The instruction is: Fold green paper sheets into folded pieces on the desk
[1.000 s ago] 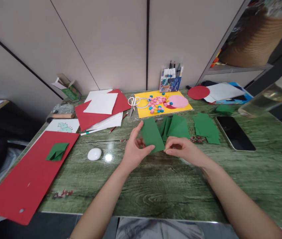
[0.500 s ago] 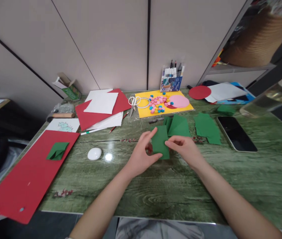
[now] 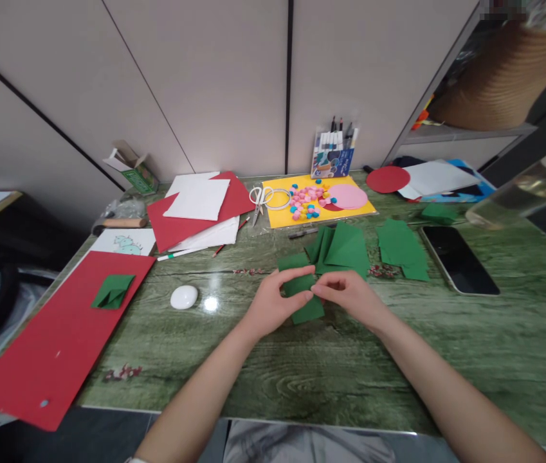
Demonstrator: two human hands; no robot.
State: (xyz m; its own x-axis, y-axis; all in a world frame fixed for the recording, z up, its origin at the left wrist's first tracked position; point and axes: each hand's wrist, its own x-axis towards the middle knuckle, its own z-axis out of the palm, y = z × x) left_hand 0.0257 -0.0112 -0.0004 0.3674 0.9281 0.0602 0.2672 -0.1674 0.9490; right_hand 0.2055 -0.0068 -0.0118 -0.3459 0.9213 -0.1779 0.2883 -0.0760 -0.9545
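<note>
Between my hands is a piece of green paper (image 3: 308,312), its upper part showing behind my left fingers. My left hand (image 3: 271,303) closes on it from the left, thumb and forefinger lying over its face. From the right, my right hand (image 3: 352,294) pinches the paper's right edge close to my left fingertips. Just beyond my hands lie folded green pieces (image 3: 348,247). Further right is a stack of green sheets (image 3: 400,251). A folded green piece (image 3: 113,291) rests on the long red card (image 3: 51,347) at the left.
Scissors (image 3: 256,207) lie by the yellow sheet (image 3: 275,215) with small coloured balls (image 3: 306,196). A white egg-shaped object (image 3: 184,297) is left of my hands. At right are a phone (image 3: 460,260) and a clear water container (image 3: 509,196). A marker pack (image 3: 333,154) stands behind.
The green paper has tilted and come lower between my hands. My left finger and thumb have closed over it, and my right hand has shifted slightly left along its edge.
</note>
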